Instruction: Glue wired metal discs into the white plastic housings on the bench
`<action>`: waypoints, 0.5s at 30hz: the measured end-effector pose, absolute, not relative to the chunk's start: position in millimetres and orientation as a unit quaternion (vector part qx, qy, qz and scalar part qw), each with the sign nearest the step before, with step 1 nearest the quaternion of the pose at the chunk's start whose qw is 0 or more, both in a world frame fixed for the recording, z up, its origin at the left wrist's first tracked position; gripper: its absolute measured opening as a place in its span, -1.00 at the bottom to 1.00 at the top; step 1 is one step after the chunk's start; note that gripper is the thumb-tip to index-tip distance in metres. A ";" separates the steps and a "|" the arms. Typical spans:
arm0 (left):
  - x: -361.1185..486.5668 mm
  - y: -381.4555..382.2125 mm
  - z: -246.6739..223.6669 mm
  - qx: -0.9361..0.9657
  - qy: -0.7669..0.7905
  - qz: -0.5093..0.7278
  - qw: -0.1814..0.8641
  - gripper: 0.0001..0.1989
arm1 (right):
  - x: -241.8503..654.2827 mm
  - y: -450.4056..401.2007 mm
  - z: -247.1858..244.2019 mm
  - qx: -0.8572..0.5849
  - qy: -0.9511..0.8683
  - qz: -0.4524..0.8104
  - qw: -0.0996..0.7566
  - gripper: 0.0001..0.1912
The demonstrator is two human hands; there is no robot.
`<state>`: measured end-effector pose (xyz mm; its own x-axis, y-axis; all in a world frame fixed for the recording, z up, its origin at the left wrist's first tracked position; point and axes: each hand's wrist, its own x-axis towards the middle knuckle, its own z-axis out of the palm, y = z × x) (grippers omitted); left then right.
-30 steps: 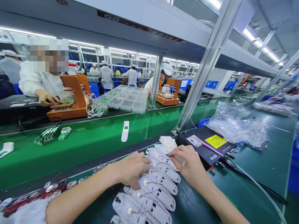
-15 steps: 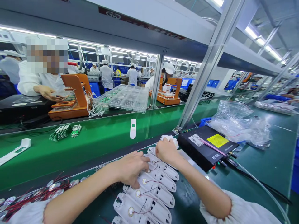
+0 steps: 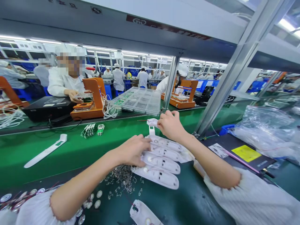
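My right hand is closed on a white plastic housing, raised at the far end of a row, with a red wire sticking out to its left. Below it, a row of similar long white plastic housings lies side by side, with round discs and thin wires inside. My left hand grips the left ends of this row between thumb and fingers, hiding part of them. One separate housing lies nearer me at the bottom edge.
Small metal parts and wired round discs lie left of the row. A green belt beyond carries a white shell and circuit boards. A black box and plastic bags are right; a metal post rises ahead. Co-workers sit opposite.
The row of housings has shifted away from me and tightened together, leaving one housing behind near the bottom. My right hand has risen with a housing. The view has swung left.
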<state>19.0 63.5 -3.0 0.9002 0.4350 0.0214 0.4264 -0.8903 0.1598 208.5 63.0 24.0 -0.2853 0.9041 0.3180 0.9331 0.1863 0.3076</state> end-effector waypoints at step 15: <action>-30.0 153.6 -47.5 0.906 0.419 -0.018 0.059 -0.69 | 116.2 206.4 -34.3 -0.433 -0.870 -0.228 -0.059 -0.79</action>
